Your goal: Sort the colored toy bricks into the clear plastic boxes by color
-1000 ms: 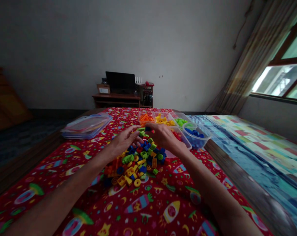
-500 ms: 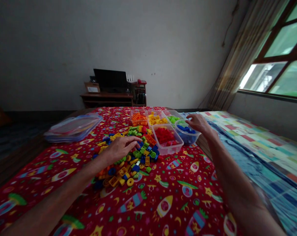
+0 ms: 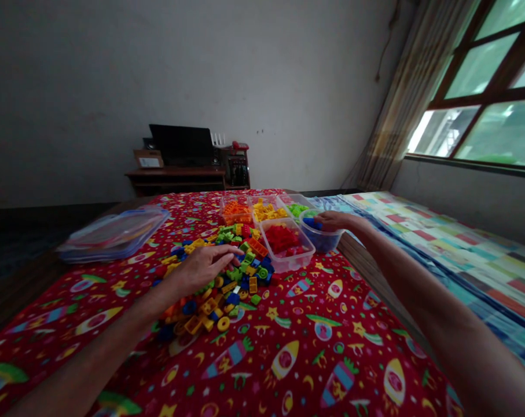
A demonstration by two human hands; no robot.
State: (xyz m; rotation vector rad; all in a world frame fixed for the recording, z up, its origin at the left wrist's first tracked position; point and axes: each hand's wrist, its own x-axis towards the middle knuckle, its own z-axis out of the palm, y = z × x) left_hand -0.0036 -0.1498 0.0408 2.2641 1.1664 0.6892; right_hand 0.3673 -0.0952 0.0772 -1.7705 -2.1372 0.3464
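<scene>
My left hand [image 3: 210, 266] lies palm down over the near part of a mixed pile of building bricks [image 3: 240, 284]. Its fingers are loosely stretched out toward the right, with no brick visibly gripped. My right hand [image 3: 335, 220] reaches over the rim of a round clear tub [image 3: 325, 242] and its fingers touch the blue bricks [image 3: 312, 223] inside. Those fingertips are partly hidden, so whether they grip a brick cannot be told. Left of the tub, red bricks [image 3: 282, 237] fill a clear rectangular container [image 3: 293, 263].
Behind stand clear containers with orange bricks [image 3: 236, 211], yellow bricks [image 3: 266, 211] and green bricks [image 3: 296, 209]. Stacked lids [image 3: 114, 234] lie at the left on the red patterned cloth [image 3: 297, 324]. A bed with a checked cover [image 3: 440, 249] adjoins at the right.
My right hand has come down from above the tub's rim into it, onto the blue bricks. My left hand stays over the pile. The whole view has turned slightly right.
</scene>
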